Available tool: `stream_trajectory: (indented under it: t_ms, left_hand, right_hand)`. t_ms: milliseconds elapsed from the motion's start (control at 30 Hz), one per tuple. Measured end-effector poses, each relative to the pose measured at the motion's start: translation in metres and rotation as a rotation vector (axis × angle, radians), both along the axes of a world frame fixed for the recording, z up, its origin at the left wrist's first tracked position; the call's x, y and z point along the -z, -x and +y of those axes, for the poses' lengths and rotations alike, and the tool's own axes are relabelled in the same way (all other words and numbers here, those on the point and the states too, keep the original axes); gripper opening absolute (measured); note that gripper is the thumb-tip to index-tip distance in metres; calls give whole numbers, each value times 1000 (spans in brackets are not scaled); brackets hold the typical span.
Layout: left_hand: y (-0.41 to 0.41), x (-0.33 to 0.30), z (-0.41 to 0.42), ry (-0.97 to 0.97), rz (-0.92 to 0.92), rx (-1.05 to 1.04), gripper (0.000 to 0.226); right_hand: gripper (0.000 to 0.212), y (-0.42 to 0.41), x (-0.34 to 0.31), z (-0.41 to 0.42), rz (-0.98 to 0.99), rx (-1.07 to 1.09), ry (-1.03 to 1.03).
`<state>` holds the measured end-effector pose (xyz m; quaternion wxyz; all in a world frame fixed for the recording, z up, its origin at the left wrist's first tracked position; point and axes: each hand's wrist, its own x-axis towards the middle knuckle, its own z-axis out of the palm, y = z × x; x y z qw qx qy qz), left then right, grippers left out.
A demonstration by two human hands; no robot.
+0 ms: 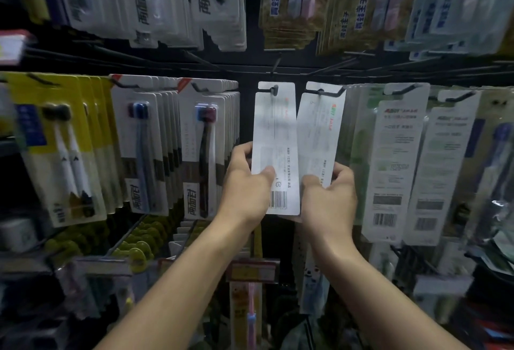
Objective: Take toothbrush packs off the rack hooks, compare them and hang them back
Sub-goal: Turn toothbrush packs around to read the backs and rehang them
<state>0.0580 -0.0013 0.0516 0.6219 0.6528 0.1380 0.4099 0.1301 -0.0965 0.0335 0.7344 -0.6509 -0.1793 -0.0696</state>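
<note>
Two white toothbrush packs face me with their printed backs. My left hand (244,183) grips the lower edge of the left pack (275,138), thumb on its face above the barcode. That pack's top hole sits at a black hook (274,89). My right hand (329,194) pinches the bottom of the right pack (319,132), which tilts slightly right and whose top is at another hook (326,92). The left pack overlaps the right one's lower edge.
Rows of hanging toothbrush packs fill the rack: yellow packs (58,152) far left, white packs (205,149) just left of my hand, green-white packs (395,160) on the right. An upper row (217,2) hangs overhead. Lower hooks and a price tag (253,269) sit beneath my arms.
</note>
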Motion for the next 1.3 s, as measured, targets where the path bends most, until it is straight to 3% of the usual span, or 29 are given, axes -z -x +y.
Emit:
stream_trajectory:
  t_ms: [1300]
  left_hand:
    - [80,21,-31,-124,-83,16,36]
  right_hand:
    - [26,62,17,-71,-209,-1,-13]
